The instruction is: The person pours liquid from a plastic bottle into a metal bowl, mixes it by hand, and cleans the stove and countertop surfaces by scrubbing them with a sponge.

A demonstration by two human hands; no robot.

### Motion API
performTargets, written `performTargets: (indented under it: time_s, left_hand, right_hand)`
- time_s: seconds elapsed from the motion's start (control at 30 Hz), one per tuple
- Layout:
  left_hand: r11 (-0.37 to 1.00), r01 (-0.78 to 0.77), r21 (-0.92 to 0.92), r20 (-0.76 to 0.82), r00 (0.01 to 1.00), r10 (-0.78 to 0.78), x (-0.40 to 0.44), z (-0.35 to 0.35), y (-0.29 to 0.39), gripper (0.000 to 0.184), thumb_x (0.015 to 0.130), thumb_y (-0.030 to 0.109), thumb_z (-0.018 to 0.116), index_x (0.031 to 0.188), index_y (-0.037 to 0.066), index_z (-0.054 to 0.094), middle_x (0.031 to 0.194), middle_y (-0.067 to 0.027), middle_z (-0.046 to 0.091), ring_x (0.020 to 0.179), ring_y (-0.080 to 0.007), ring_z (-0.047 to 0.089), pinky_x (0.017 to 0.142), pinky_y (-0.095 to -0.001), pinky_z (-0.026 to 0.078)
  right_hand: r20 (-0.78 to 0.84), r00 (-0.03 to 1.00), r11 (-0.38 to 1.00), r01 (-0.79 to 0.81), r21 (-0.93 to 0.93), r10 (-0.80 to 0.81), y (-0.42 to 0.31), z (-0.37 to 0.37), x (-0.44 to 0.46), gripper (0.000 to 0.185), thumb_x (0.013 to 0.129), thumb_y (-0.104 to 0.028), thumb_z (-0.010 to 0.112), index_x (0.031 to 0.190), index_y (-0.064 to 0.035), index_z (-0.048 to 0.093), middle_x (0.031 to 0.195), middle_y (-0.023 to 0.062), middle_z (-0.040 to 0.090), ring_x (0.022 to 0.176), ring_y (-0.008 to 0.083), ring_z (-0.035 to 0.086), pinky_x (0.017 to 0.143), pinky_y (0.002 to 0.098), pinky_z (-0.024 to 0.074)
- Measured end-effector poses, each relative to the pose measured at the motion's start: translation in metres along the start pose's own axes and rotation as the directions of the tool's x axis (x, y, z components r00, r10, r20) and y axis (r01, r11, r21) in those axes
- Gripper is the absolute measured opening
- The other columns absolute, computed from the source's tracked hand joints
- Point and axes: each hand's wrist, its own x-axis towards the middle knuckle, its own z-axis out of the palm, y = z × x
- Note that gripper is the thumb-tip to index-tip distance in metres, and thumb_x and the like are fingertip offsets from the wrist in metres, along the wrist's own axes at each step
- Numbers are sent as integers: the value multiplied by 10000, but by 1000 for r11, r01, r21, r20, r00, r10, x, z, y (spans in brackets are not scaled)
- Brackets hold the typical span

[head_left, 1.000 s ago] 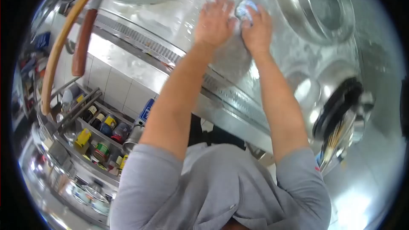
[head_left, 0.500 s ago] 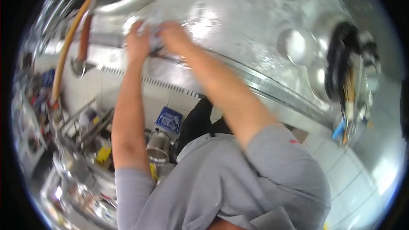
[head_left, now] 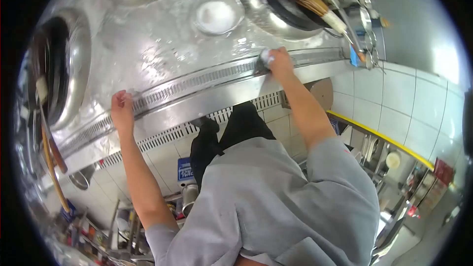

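Note:
My right hand is closed round a small grey-and-white scrubbing wad, pressed on the slotted drain channel along the front of the steel counter. Whether the wad is steel wool or cloth is unclear. My left hand rests at the front edge, beside the left part of the channel. Its fingers are curled, and what lies in them, if anything, cannot be made out. The counter surface is wet and shiny.
A round bowl of white contents sits on the counter. A dark wok with a bamboo brush is at back right. Another wok and wooden handles stand at left. A blue box is below.
My hands were close together at the left part of the counter edge. Now they are far apart, the right one further right along the channel with the wad. The view has shifted right.

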Motion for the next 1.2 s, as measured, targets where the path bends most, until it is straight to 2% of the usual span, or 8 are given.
performTargets:
  time_s: [0.2,0.33,0.43,0.53,0.67,0.8,1.07,1.2]
  left_hand:
    - [992,-122,31,201,973,114,-47,132,160,563,961,139,708,1471,28,498,1441,-149,583,1095,-224,671,920,-333,550]
    - [976,-207,70,115,973,199,-36,216,209,716,976,229,722,1552,-16,374,1512,-213,517,1203,-277,655,946,-364,553]
    - [998,48,-35,-2,999,-48,-8,267,217,745,972,268,734,1545,-34,367,1518,-234,499,1226,-292,646,952,-374,550]
    - [977,155,-148,-122,977,-173,22,301,187,450,967,154,646,1303,-94,475,1229,-241,625,979,-305,738,765,-382,623]
    - [947,228,-228,-229,932,-280,2,338,215,223,912,48,575,1077,-88,512,953,-199,658,747,-283,746,599,-377,638]
    - [969,244,-49,-176,952,-249,-45,366,225,174,881,41,582,978,-100,555,904,-200,667,683,-268,721,581,-387,631]
    - [975,208,-77,7,978,-208,-124,390,247,107,892,79,569,872,-26,559,802,-149,649,653,-222,673,538,-360,592]
    - [990,47,136,15,999,-49,-166,372,332,161,868,102,574,854,-57,551,792,-173,625,720,-240,659,581,-403,539]
  right_hand:
    - [-60,932,925,-363,-112,358,125,-22,60,384,947,-141,619,1329,-107,632,1296,192,621,1233,385,619,1031,450,530]
    - [-115,886,880,-461,-109,450,231,-27,109,332,960,-170,607,1286,-109,611,1246,182,661,1174,394,654,1010,480,538]
    - [-164,815,832,-544,111,555,333,-33,143,315,977,-191,573,1232,-14,626,1257,196,674,1166,395,671,1029,461,535]
    - [-45,907,907,-420,-25,419,362,-109,147,441,878,-303,724,1224,-37,667,1368,234,594,1253,404,608,1032,446,538]
    - [-60,969,969,-243,-42,240,390,-94,147,423,876,-343,696,1113,8,699,1216,228,653,1106,401,658,1007,441,540]
    - [-119,986,993,117,3,-116,370,-43,138,452,862,-456,714,1052,-46,738,1100,217,710,911,386,690,883,448,578]
    - [-11,999,993,-38,114,40,402,-133,162,394,827,-250,751,1154,-37,702,1176,211,695,1108,405,674,953,458,556]
    - [-262,965,757,166,632,7,373,-270,133,275,842,-153,790,1081,-31,725,908,92,742,857,211,697,760,337,551]
